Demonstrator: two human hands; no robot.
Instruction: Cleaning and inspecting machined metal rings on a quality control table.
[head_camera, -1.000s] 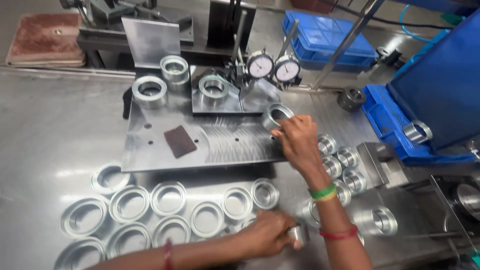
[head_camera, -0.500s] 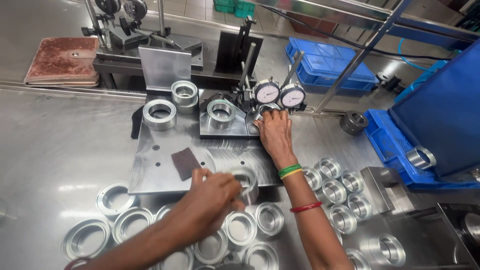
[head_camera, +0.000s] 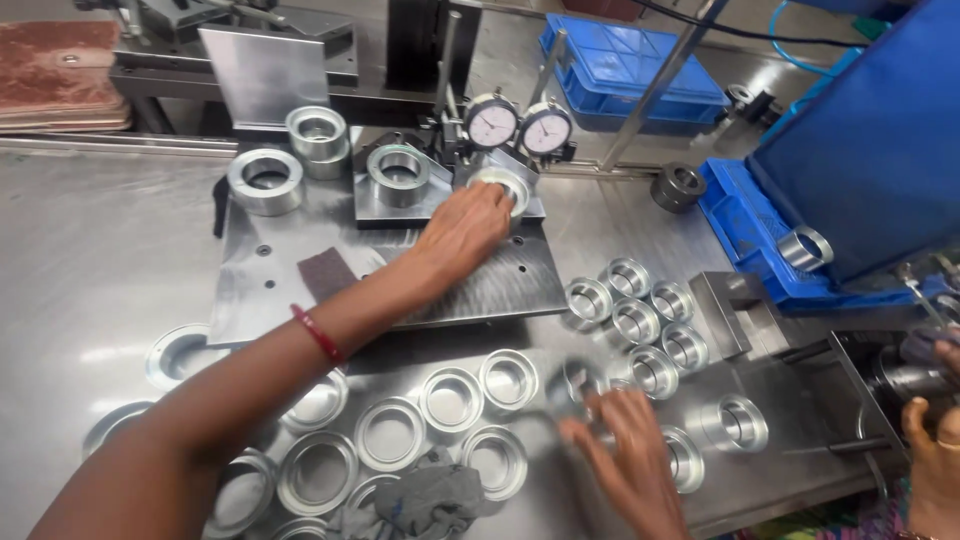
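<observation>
My left hand (head_camera: 462, 235) reaches across the steel plate (head_camera: 500, 285) to the gauge fixture. Its fingers grip a shiny metal ring (head_camera: 503, 184) sitting under the two round dial gauges (head_camera: 518, 126). My right hand (head_camera: 625, 455) is low at the front, blurred. It holds a second metal ring (head_camera: 573, 385) at its fingertips, just above the rows of rings. A dark abrasive pad (head_camera: 325, 272) lies on the plate, left of my left forearm.
Several wide flat rings (head_camera: 452, 398) lie at the front beside a grey rag (head_camera: 432, 500). Several cup-shaped rings (head_camera: 637, 320) lie to the right. Thick rings (head_camera: 265, 180) stand at the plate's back left. Blue crates (head_camera: 630, 70) are behind. Another person's hand (head_camera: 935, 450) is at the right edge.
My right hand left the gauge fixture and dropped to the rings at the front. My left hand moved up from the flat rings to the fixture and took hold of the ring there.
</observation>
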